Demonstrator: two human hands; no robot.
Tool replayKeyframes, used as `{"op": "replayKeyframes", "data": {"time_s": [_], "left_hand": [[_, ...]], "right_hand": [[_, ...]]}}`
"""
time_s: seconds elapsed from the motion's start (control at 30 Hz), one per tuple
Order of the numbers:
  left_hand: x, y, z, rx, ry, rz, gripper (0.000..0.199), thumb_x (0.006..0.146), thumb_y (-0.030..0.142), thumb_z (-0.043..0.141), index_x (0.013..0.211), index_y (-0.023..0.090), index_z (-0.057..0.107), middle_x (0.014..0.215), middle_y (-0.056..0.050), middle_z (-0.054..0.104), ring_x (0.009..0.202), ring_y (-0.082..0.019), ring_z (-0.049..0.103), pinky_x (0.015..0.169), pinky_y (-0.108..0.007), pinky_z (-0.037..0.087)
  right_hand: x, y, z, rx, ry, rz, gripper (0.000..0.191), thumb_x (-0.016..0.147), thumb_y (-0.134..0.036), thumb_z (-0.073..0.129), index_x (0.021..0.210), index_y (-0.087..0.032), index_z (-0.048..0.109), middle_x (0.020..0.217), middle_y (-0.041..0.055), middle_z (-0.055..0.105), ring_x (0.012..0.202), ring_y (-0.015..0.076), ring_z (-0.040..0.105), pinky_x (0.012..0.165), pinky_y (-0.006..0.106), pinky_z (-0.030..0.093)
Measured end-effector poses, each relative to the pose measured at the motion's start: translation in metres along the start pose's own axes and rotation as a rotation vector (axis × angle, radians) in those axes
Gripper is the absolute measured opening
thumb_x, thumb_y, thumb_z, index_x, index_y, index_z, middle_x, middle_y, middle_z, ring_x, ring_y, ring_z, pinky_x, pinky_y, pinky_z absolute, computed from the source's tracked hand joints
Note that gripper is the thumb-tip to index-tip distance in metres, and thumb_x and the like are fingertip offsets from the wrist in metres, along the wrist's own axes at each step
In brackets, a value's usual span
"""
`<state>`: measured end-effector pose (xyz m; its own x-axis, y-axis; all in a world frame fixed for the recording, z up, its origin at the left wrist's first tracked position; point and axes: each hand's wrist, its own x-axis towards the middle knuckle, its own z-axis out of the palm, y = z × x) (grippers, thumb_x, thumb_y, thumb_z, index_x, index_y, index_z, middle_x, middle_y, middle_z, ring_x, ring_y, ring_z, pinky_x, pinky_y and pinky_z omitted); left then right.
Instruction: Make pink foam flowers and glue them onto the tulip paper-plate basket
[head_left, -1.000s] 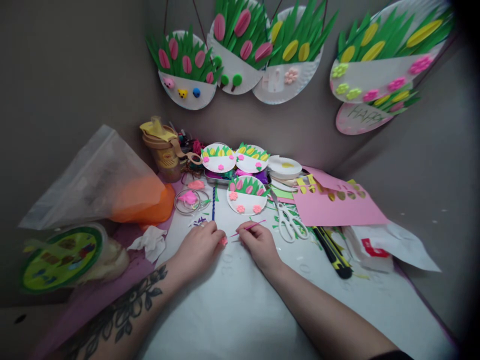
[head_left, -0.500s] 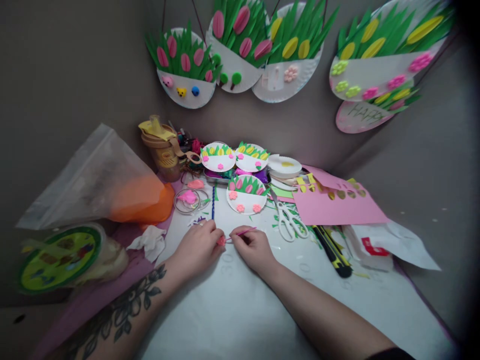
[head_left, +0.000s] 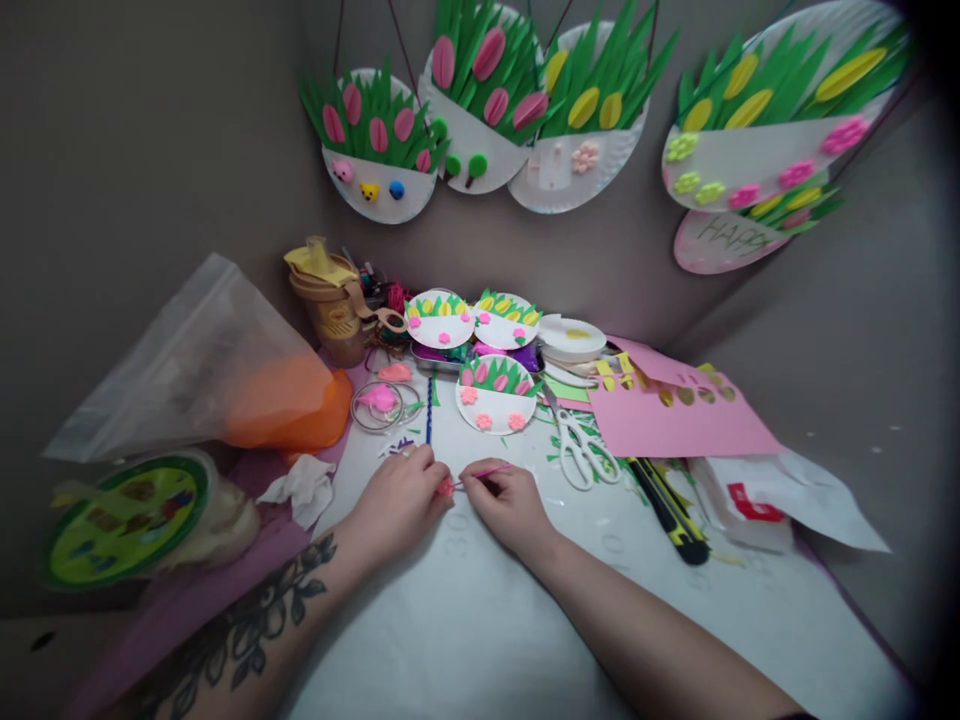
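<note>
**Q:** Which step is in hand?
**A:** Apparently detail-shaping. The left hand (head_left: 401, 497) pinches a small coral-pink, clay-like piece (head_left: 445, 487) at the white tabletop (head_left: 465, 620); the right hand (head_left: 514, 503) grips a slender pink tool (head_left: 495, 469), tip at or near the piece.

**Q:** Next move?
**A:** It likely calls for a steady pinch and light pressure.

**Q:** Surroundings?
**A:** A round white tulip-decorated plate (head_left: 496, 406) lies beyond the hands; larger plates (head_left: 480, 150) hang against the grey wall (head_left: 480, 245).

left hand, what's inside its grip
The left hand pinches a small coral piece, a pink tool pointing at it. The rest of the piece is covered, and so is anything in the palm.
</note>
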<state>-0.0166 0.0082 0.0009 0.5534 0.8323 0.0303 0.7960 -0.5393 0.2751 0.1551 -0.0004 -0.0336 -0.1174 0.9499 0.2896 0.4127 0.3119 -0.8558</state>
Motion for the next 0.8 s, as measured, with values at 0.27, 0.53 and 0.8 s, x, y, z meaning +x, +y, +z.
{"op": "replayKeyframes", "data": {"time_s": [0.27, 0.53, 0.8], "left_hand": [[0.000, 0.000, 0.000, -0.006, -0.010, -0.009, 0.022, 0.088, 0.031, 0.047, 0.092, 0.019, 0.065, 0.090, -0.008, 0.056, 0.087, -0.023, 0.053, 0.073, -0.034, 0.040], [-0.001, 0.002, -0.005, -0.031, -0.032, -0.008, 0.021, 0.086, 0.028, 0.048, 0.098, 0.020, 0.063, 0.090, -0.008, 0.056, 0.089, -0.023, 0.053, 0.075, -0.034, 0.040], [0.001, -0.013, -0.007, -0.291, 0.338, -0.226, 0.042, 0.084, 0.019, 0.044, 0.125, 0.020, 0.045, 0.111, -0.010, 0.052, 0.101, -0.022, 0.051, 0.085, -0.035, 0.043]], "right_hand": [[0.001, -0.002, 0.000, -0.006, -0.025, 0.034, 0.019, 0.075, -0.012, 0.053, 0.066, -0.020, 0.068, 0.072, 0.0026, 0.071, 0.072, 0.0174, 0.066, 0.071, 0.027, 0.052], [-0.001, 0.001, -0.007, 0.224, 0.074, 0.182, 0.016, 0.081, -0.028, 0.055, 0.075, -0.018, 0.065, 0.061, -0.0007, 0.062, 0.048, 0.0107, 0.054, 0.044, 0.020, 0.044], [-0.014, 0.000, -0.005, 0.210, -0.023, 0.026, 0.017, 0.089, -0.026, 0.047, 0.096, -0.021, 0.062, 0.071, 0.0007, 0.068, 0.054, 0.0114, 0.062, 0.051, 0.021, 0.051]]}}
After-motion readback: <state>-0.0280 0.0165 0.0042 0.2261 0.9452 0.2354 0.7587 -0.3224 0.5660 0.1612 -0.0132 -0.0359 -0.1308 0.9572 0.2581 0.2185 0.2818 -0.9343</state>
